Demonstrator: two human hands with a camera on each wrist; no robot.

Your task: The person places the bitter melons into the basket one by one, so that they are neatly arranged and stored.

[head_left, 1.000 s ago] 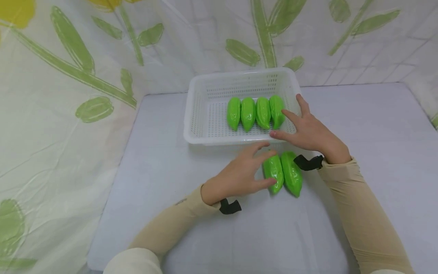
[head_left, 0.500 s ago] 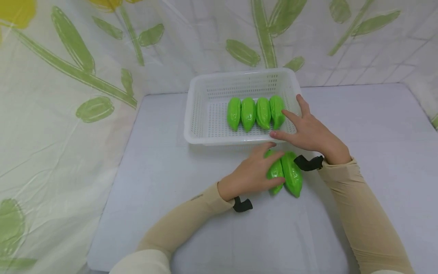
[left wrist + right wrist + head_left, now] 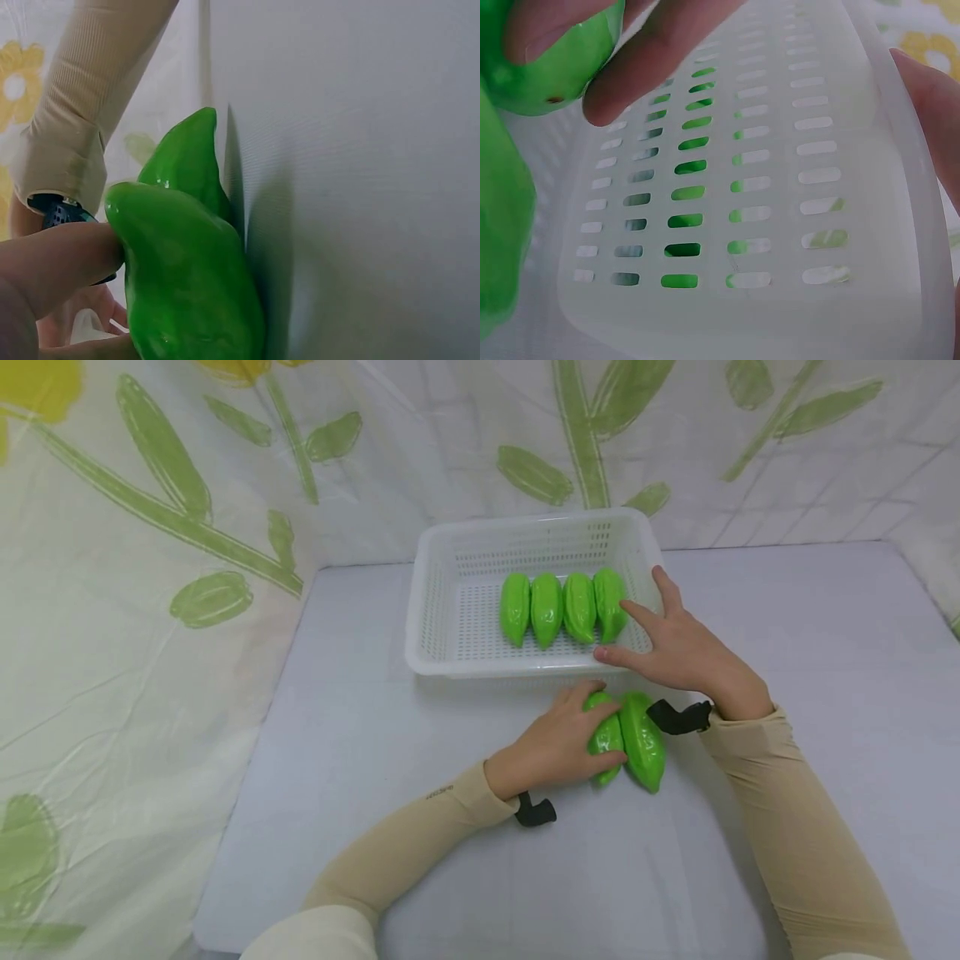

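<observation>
A white slotted basket (image 3: 487,668) stands at the back of the table, with several glossy green peppers (image 3: 547,610) side by side inside. In front of it, two more peppers lie on the tabletop. Around the nearer-left green pepper (image 3: 606,739) curl the fingers and thumb of my left hand (image 3: 551,743); the left wrist view shows the thumb against the held pepper (image 3: 187,277). The second pepper (image 3: 642,743) lies right beside it, untouched by my right hand. My right hand (image 3: 686,647) has spread fingers over the basket's front right corner, thumb above the front rim.
The pale tabletop (image 3: 375,760) reaches to both sides of the basket. Close behind the basket hangs a white curtain (image 3: 450,452) with a flower pattern. Black wrist cameras (image 3: 678,717) sit on both sleeves, the right one close to the second pepper.
My left hand has moved right onto the left pepper on the table, its fingers closing around it. My right hand and the basket have stayed in place.
</observation>
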